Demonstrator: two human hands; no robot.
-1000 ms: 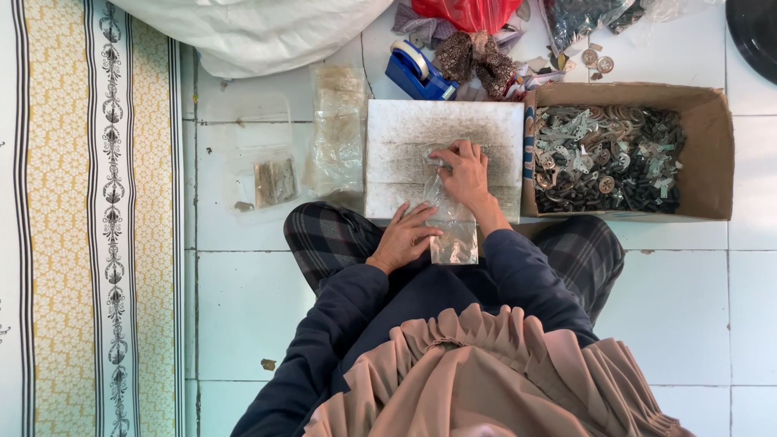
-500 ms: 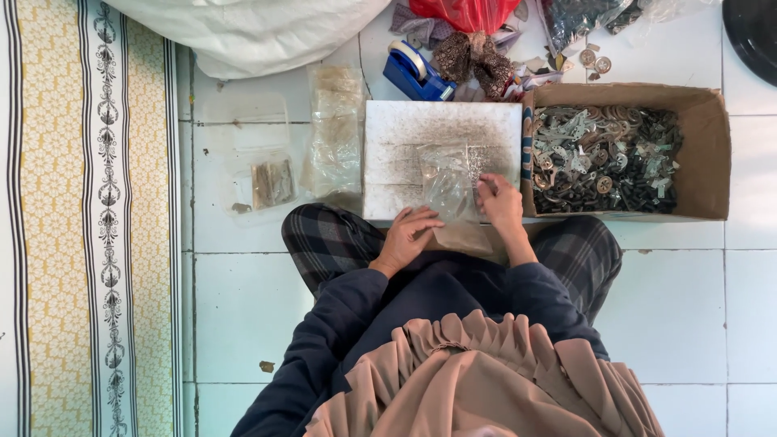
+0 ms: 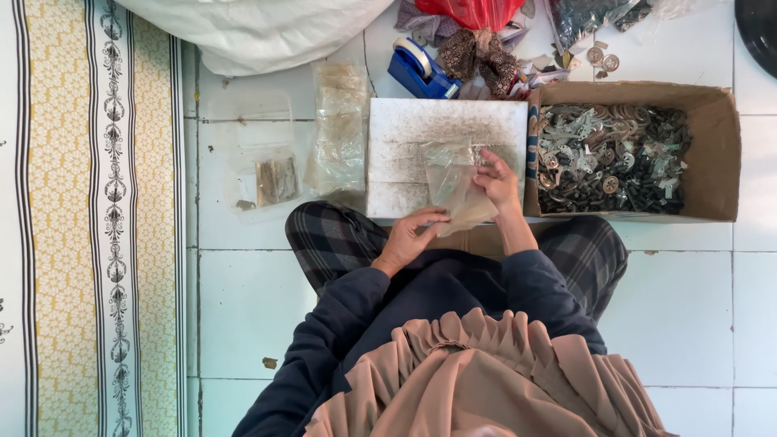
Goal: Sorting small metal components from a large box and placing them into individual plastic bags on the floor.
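While both my left hand (image 3: 407, 239) and right hand (image 3: 495, 180) pinch the clear plastic bag (image 3: 455, 188), it looks empty, the metal parts (image 3: 611, 158) unbagged.

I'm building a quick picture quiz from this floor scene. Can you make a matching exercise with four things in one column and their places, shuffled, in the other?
Things:
1. small clear bag
2. blue tape dispenser
3. cardboard box
4. patterned rug

Places:
A. along the left edge of the view
B. beyond the white board, near its top left corner
C. held between both hands, over the white board
D. right of the white board, full of small metal parts

Pairs: 1-C, 2-B, 3-D, 4-A
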